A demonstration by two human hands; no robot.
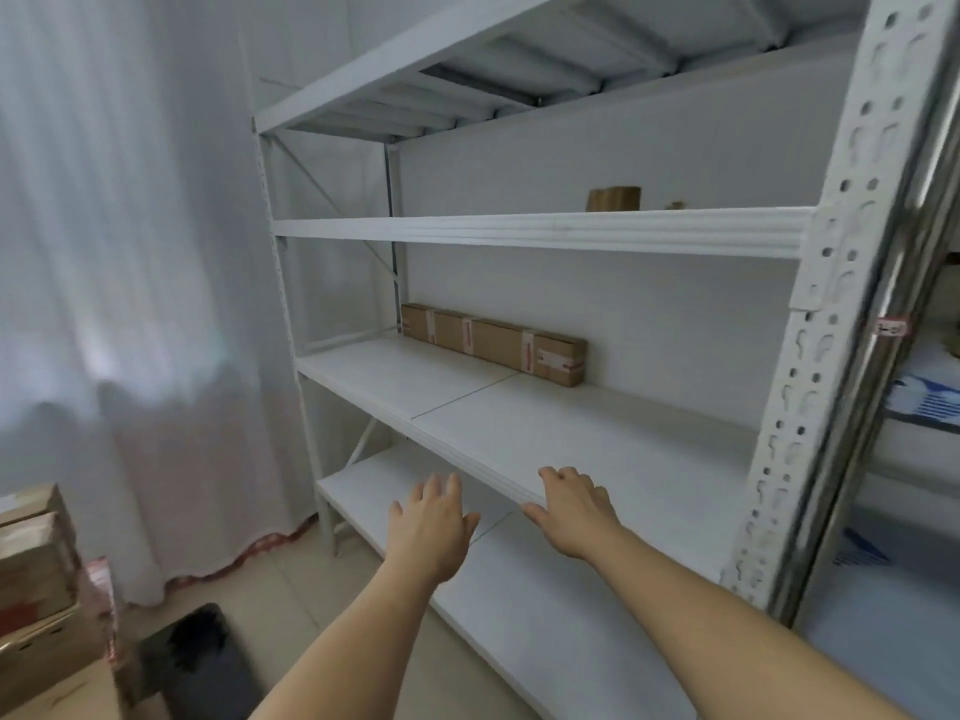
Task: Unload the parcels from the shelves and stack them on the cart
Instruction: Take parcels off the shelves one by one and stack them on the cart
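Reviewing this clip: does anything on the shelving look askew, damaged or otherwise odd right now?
Nothing looks damaged or spilled. The long brown cardboard parcel with red-and-white tape lies flat against the back of the white metal shelf. Another brown parcel stands upright one level up. Both the left hand and right hand are empty, reaching forward.

Long taped brown parcel (493, 343), flat at shelf (571, 423) rear

A small tag (891, 327) on the shelf upright bears blurred characters; nothing can be read.
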